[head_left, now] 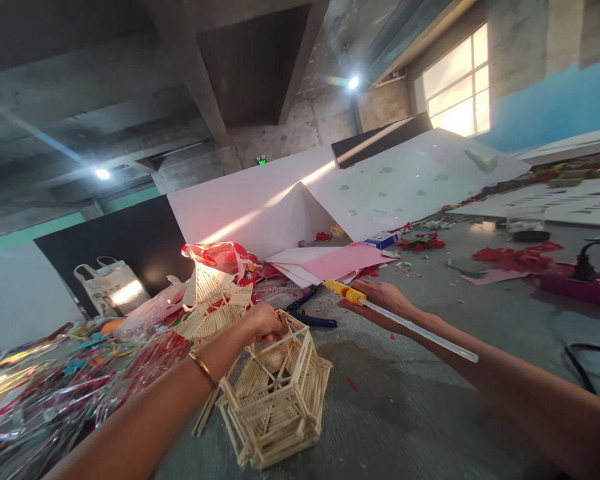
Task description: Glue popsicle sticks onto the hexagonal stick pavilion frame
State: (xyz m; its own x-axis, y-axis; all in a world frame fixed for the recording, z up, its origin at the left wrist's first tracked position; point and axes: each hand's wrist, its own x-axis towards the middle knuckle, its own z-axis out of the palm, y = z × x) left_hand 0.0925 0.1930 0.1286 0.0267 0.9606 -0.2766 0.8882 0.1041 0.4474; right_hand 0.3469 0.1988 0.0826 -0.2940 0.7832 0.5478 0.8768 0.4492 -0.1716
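My left hand (261,323) is closed on the top rim of a hexagonal basket-like frame built of thin wooden sticks (280,393), which stands on the grey table (405,400). A gold bangle sits on that wrist. My right hand (380,299) is closed round a yellow glue gun (346,291) with a long clear glue stick (420,331) running back along my forearm. The gun's tip points left, a short way right of the frame. A second wooden stick structure (213,303) stands just behind my left hand.
Crinkled clear and coloured wrapping (55,400) lies at the left. Pink and white paper sheets (330,263), blue-handled pliers (313,317), red flower scraps (515,257), a power strip with a plug (585,283) and a black cable (580,367) lie about. White boards (380,180) lean at the back.
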